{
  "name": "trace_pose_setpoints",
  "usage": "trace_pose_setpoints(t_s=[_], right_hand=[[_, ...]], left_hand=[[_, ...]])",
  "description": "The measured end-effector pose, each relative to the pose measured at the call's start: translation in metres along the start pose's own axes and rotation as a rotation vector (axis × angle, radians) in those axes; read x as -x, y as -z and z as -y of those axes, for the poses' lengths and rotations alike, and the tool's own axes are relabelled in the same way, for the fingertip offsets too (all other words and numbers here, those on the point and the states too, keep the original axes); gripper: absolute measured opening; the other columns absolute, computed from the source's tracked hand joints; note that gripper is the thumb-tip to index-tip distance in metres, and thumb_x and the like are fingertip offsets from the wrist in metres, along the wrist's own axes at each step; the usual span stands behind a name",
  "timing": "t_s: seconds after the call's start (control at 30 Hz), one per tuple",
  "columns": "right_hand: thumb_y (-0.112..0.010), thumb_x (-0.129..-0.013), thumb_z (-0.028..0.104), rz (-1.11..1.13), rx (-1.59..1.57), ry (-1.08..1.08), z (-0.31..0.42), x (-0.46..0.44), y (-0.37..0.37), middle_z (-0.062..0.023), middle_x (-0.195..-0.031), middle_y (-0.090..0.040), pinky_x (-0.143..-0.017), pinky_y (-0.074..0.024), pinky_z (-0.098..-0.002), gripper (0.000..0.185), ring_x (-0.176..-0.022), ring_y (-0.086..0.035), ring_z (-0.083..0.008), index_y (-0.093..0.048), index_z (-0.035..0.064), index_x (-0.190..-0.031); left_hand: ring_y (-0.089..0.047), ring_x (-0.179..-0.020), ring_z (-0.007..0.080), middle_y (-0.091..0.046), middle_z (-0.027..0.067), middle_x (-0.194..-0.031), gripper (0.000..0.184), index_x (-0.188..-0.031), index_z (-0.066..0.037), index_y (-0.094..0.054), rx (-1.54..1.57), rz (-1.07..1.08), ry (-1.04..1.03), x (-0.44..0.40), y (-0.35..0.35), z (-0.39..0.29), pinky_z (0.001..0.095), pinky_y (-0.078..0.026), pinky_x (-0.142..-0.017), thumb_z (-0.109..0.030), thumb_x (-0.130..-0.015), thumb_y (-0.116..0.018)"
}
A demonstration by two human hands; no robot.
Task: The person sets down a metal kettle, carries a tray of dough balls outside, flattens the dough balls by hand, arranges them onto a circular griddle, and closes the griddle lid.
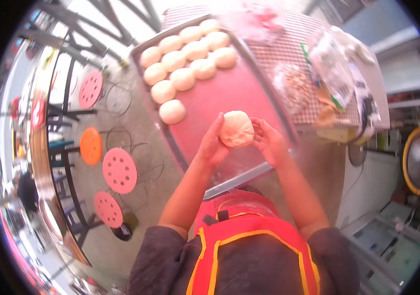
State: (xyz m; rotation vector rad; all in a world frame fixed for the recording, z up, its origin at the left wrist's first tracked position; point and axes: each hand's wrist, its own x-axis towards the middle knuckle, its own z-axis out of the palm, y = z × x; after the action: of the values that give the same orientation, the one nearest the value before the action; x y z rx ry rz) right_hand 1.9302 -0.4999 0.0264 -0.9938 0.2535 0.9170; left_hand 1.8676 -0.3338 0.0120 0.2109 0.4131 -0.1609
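- Cream-coloured, round ball of what looks like raw dough (237, 130): held between both hands, above the near part of a large rectangular metal tray with a pinkish base (220, 98).
- Probably light, soft and yielding; likely to dent under fingertips, perhaps faintly tacky rather than slippery, and prone to stretch or tear if pinched hard.
- Best taken around the sides, with broad, even pressure from cupped palms, clear of the creased top.
- Left hand (213, 143): curved against the ball's left side.
- Right hand (271, 142): half curled at the right side, fingertips at the edge; impossible to tell how firmly pressed.
- In looks, plump, matt and slightly uneven in outline, with gathered folds across the upward face.
- Farther along the tray: smooth, pale, domed dough balls (183, 78) in close rows, without visible folds.
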Motion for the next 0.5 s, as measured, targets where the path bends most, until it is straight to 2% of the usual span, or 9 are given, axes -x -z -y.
trace_pose_setpoints(t_s=[0.13, 0.23, 0.3, 0.4, 0.5], right_hand=[[-0.047, -0.094, 0.032, 0.155, -0.217, 0.129, 0.01, 0.046, 0.016, -0.0081, -0.119, -0.054, -0.093, -0.0429, -0.0341, 0.043, -0.106, -0.055, -0.0179, -0.045, 0.0028, -0.126], [-0.046, -0.094, 0.032, 0.062, -0.2, 0.228, 0.009, 0.081, 0.035, -0.0074, -0.121, -0.054, -0.092, -0.0445, -0.0353, 0.043, -0.107, -0.055, -0.0171, -0.044, 0.0025, -0.127], [-0.047, -0.094, 0.031, 0.04, -0.242, 0.277, -0.001, 0.126, 0.06, -0.0073, -0.12, -0.054, -0.091, -0.0455, -0.0353, 0.044, -0.107, -0.055, -0.0172, -0.045, 0.0024, -0.127], [-0.049, -0.093, 0.03, 0.047, -0.291, 0.307, -0.018, 0.147, 0.082, -0.0075, -0.12, -0.054, -0.09, -0.0472, -0.0366, 0.043, -0.107, -0.055, -0.0184, -0.045, 0.0029, -0.126], [-0.051, -0.092, 0.032, -0.142, -0.338, 0.559, -0.066, 0.239, 0.127, -0.0094, -0.123, -0.053, -0.092, -0.0463, -0.0411, 0.047, -0.11, -0.054, -0.0216, -0.044, 0.0026, -0.128]], left_hand=[[-0.056, -0.105, 0.0227, -0.056, 0.0108, -0.114, 0.048, -0.119, 0.0, -0.048, -0.229, 0.12, 0.25, -0.016, -0.037, 0.031, 0.0374, -0.046, -0.091, -0.041, -0.096, -0.037], [-0.057, -0.104, 0.0219, -0.056, 0.0103, -0.114, 0.047, -0.119, -0.001, -0.048, -0.374, 0.215, 0.437, -0.023, -0.054, 0.055, 0.0365, -0.046, -0.09, -0.041, -0.096, -0.037], [-0.057, -0.103, 0.0216, -0.057, 0.0094, -0.115, 0.048, -0.12, -0.002, -0.048, -0.492, 0.254, 0.556, -0.016, -0.06, 0.097, 0.0366, -0.046, -0.09, -0.042, -0.096, -0.036], [-0.058, -0.103, 0.0218, -0.057, 0.0085, -0.114, 0.048, -0.122, -0.005, -0.048, -0.482, 0.274, 0.724, -0.008, -0.075, 0.116, 0.037, -0.047, -0.089, -0.044, -0.096, -0.036], [-0.056, -0.105, 0.0232, -0.057, 0.0087, -0.114, 0.051, -0.125, -0.007, -0.046, -0.659, 0.505, 1.078, -0.005, -0.095, 0.214, 0.0384, -0.047, -0.088, -0.047, -0.095, -0.035]])
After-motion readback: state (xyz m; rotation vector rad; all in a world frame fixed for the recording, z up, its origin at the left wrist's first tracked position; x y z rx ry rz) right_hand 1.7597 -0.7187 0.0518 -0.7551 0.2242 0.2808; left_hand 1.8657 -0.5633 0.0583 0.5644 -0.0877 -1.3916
